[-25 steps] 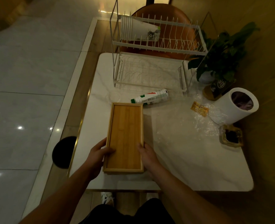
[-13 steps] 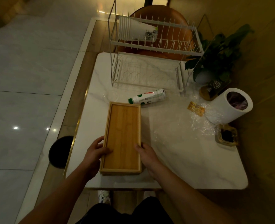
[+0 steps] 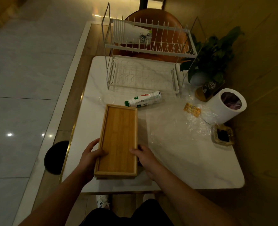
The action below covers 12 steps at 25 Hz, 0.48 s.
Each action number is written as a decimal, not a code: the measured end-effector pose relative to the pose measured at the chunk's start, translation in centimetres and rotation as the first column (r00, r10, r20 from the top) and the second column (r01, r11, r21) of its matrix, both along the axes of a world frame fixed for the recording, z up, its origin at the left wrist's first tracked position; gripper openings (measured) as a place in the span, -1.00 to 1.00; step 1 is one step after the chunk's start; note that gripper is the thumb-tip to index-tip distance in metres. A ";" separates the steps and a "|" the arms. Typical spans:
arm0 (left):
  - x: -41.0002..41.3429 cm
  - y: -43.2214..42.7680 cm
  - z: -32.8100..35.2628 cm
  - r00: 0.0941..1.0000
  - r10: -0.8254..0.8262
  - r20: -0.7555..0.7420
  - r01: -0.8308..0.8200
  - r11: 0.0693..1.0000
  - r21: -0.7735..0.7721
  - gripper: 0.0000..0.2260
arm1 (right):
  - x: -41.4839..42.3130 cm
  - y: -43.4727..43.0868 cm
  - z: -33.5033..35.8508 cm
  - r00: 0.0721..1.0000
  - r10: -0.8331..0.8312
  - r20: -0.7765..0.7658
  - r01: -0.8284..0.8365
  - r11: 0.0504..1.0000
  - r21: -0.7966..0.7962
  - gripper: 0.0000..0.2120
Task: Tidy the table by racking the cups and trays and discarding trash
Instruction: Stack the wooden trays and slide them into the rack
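A long wooden tray (image 3: 119,137) lies lengthwise at the near left of the white marble table (image 3: 192,163). My left hand (image 3: 90,158) grips its left edge with the thumb over the rim. On the opposite edge my right hand (image 3: 145,156) holds the tray the same way. A two-tier white wire rack (image 3: 144,66) stands at the far end, with a stack of white paper cups (image 3: 131,34) lying on its top tier. A white plastic bottle (image 3: 144,100) lies on its side just beyond the tray. Crumpled clear plastic wrap (image 3: 188,126) and a yellow snack packet (image 3: 192,109) lie to the right.
A white cylindrical bin (image 3: 226,106) stands at the right edge, with a glass ashtray (image 3: 223,135) in front of it. A potted plant (image 3: 211,57) and a small sign (image 3: 207,90) sit at the far right. A brown chair (image 3: 154,18) is behind the rack. A black round object (image 3: 55,157) is on the floor at left.
Both hands keep their hold on the tray. Its near end looks slightly raised off the table compared with a second ago.
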<state>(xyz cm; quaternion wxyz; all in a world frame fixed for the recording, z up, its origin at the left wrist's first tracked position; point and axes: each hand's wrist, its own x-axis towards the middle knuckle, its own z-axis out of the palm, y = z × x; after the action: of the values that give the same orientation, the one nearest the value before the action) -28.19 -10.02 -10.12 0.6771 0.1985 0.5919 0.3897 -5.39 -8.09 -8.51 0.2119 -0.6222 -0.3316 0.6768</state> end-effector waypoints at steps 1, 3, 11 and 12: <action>0.1 0.0 0.0 1.000 0.005 -0.002 -0.005 1.000 0.002 -0.43 | 0.1 0.0 0.0 1.000 -0.006 -0.003 0.006 1.000 -0.022 -0.49; 0.2 0.0 0.1 1.000 0.007 -0.008 -0.007 1.000 0.015 -0.38 | 0.4 0.2 0.1 1.000 -0.011 -0.011 0.010 0.999 -0.053 -0.43; 0.0 0.2 1.5 0.999 -0.037 0.040 0.037 0.999 0.004 -0.27 | -0.1 2.4 1.0 0.977 -0.017 -0.211 0.008 0.999 -0.042 -0.14; 0.0 0.1 1.9 0.998 -0.047 0.041 0.047 0.999 0.007 -0.26 | -0.3 2.5 0.9 0.970 -0.027 -0.243 0.023 0.999 -0.022 -0.19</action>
<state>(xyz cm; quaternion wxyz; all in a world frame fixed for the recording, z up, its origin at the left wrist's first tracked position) -28.14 -9.94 -8.25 0.6976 0.2065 0.5716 0.3794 -5.73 -5.61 -7.62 0.2534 -0.5407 -0.2888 0.7483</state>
